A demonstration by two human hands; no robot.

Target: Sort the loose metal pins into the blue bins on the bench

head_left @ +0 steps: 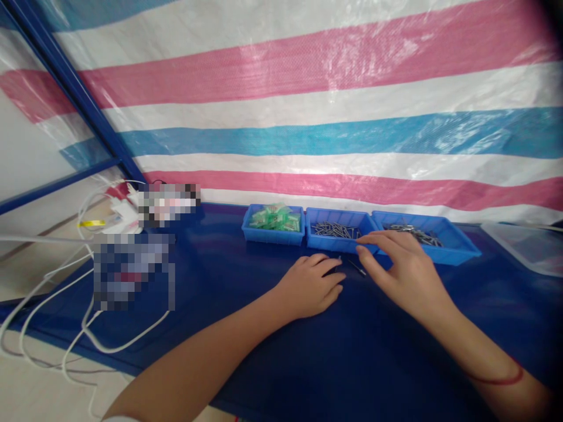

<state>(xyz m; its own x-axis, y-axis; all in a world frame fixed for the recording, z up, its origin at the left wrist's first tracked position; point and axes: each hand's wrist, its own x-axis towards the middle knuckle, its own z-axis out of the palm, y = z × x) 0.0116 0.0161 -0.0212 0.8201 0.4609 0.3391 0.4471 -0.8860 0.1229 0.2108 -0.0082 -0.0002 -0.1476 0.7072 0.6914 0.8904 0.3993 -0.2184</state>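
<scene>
My left hand rests on the dark blue table mat, its fingers curled together around a small metal pin near its fingertips. My right hand hovers just to its right with fingers spread, the fingertips close to a thin metal pin lying on the mat. Right behind the hands stand three blue trays: the left tray holds green plastic parts, the middle tray holds metal pins, and the right tray holds more metal parts.
White cables loop over the mat's left edge beside blurred-out items. A clear plastic container sits at the far right. A striped pink, white and blue tarp hangs behind the table, with a blue frame post at left.
</scene>
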